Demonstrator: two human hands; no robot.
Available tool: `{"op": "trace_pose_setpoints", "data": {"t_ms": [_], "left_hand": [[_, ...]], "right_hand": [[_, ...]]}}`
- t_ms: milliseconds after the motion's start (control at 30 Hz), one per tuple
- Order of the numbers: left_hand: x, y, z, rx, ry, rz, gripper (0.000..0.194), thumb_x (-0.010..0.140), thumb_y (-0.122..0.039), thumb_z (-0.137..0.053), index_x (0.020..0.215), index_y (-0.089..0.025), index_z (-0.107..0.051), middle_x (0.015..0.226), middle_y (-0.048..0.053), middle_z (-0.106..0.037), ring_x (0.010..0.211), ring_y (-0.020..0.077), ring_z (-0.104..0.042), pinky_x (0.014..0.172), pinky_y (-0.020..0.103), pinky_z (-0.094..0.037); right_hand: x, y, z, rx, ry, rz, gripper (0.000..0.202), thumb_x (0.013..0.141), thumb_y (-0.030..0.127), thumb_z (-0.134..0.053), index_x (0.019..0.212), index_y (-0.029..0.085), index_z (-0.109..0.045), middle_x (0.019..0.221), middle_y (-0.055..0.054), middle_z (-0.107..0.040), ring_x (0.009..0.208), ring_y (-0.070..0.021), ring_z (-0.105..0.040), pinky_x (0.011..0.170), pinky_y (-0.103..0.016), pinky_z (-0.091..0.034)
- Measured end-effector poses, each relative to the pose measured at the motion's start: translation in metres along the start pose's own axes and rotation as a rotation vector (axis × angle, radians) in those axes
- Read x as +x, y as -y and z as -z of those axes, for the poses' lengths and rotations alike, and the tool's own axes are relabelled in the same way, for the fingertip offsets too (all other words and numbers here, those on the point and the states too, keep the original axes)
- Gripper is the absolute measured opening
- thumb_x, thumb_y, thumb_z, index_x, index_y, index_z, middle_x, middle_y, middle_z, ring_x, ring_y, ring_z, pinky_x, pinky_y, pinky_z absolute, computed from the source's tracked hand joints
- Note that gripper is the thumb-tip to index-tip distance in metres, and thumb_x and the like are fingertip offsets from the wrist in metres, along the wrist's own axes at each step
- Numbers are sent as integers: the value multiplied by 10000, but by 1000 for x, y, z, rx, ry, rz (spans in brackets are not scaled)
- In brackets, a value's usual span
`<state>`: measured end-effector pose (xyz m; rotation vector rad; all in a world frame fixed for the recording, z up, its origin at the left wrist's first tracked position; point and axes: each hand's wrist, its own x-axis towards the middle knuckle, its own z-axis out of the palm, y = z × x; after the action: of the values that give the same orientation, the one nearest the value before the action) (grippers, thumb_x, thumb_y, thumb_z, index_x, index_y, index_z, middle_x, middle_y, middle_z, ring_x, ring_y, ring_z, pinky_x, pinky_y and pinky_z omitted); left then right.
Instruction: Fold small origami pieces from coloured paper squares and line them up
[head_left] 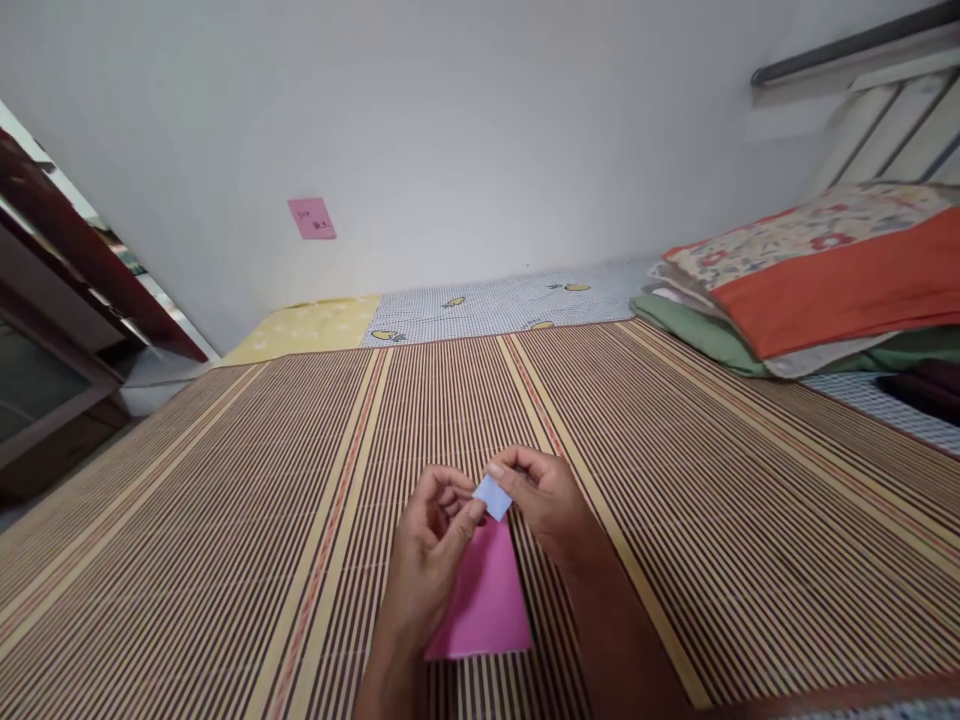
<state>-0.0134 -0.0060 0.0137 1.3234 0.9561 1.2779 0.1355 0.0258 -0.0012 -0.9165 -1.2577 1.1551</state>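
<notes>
A small pale blue square of folded paper (493,497) is pinched between my two hands. My left hand (436,525) grips its left corner between thumb and fingertips. At its upper right edge, my right hand (541,497) closes thumb and forefinger on it. Beneath the hands lies a pink sheet or pad of paper (491,600), partly covered by my left hand and wrist. The pink paper rests flat on a striped bamboo mat (337,560).
Pillows with an orange border (840,275) are piled at the right, over green cloth (697,335). A pink note with handwriting (312,218) is on the white wall. Checked cloth (495,305) and yellow cloth (307,328) line the mat's far edge.
</notes>
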Motion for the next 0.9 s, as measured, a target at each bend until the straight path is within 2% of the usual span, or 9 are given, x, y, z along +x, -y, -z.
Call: {"op": "trace_pose_setpoints", "data": {"t_ms": [100, 167, 233, 333, 400, 467, 600, 800, 900], "left_hand": [[-2, -1, 6, 18, 92, 3, 86, 905, -259, -704, 975, -210, -708, 955, 43, -690, 919, 174, -653, 849, 277, -508], [-2, 1, 9, 11, 67, 12, 115, 885, -242, -727, 995, -212, -742, 965, 47, -711, 920, 168, -664, 841, 262, -519], [-1, 2, 11, -14, 22, 19, 162, 851, -227, -764, 1012, -215, -760, 935, 40, -726, 881, 155, -675, 804, 239, -535], [0, 3, 16, -45, -47, 15, 224, 798, -211, -812, 1019, -207, -770, 874, 29, -739, 793, 130, -679, 720, 195, -546], [1, 2, 19, -59, -87, 1, 235, 787, -213, -823, 1017, -201, -775, 880, 35, -752, 788, 128, -688, 712, 188, -554], [1, 2, 20, -76, -111, -14, 221, 787, -221, -826, 1003, -202, -782, 900, 42, -764, 808, 135, -703, 740, 199, -569], [1, 3, 20, -78, -138, -32, 200, 778, -225, -834, 975, -218, -800, 908, 38, -775, 825, 142, -719, 767, 210, -584], [1, 2, 17, -31, -147, -74, 164, 792, -217, -819, 955, -227, -805, 836, 18, -767, 712, 104, -672, 677, 167, -558], [2, 1, 16, 14, -161, -95, 119, 804, -218, -806, 922, -220, -807, 840, 22, -775, 715, 109, -678, 681, 171, -557]], "right_hand": [[0, 1, -4, 28, -11, -19, 195, 882, 336, -680, 789, 165, -680, 688, 15, -600, 624, -124, -550, 578, -234, -445], [-1, 3, -6, 61, -17, -28, 200, 903, 347, -664, 821, 167, -689, 712, 7, -614, 637, -125, -560, 585, -237, -456], [-3, 7, -5, 79, -26, -9, 192, 931, 359, -638, 935, 181, -709, 769, -4, -647, 668, -132, -587, 608, -247, -481], [-6, 17, 0, 14, 26, 79, 191, 958, 284, -608, 1117, 239, -704, 948, -27, -700, 833, -158, -654, 747, -291, -534], [-8, 23, 3, -63, 118, 127, 205, 932, 180, -613, 1088, 255, -723, 1027, -32, -702, 960, -178, -669, 861, -329, -532], [-9, 26, 3, -122, 155, 174, 199, 894, 130, -648, 1022, 248, -744, 1026, -33, -696, 991, -188, -666, 883, -341, -522], [-9, 26, -1, -94, 151, 195, 118, 877, 157, -716, 953, 237, -759, 965, -26, -689, 922, -172, -665, 813, -315, -530], [-9, 22, -3, -49, 125, 188, 97, 855, 158, -739, 930, 217, -755, 944, -23, -698, 879, -157, -668, 792, -299, -540], [-8, 21, -4, -50, 112, 177, 71, 864, 157, -721, 912, 204, -747, 920, -29, -703, 872, -170, -674, 797, -322, -540]]}}
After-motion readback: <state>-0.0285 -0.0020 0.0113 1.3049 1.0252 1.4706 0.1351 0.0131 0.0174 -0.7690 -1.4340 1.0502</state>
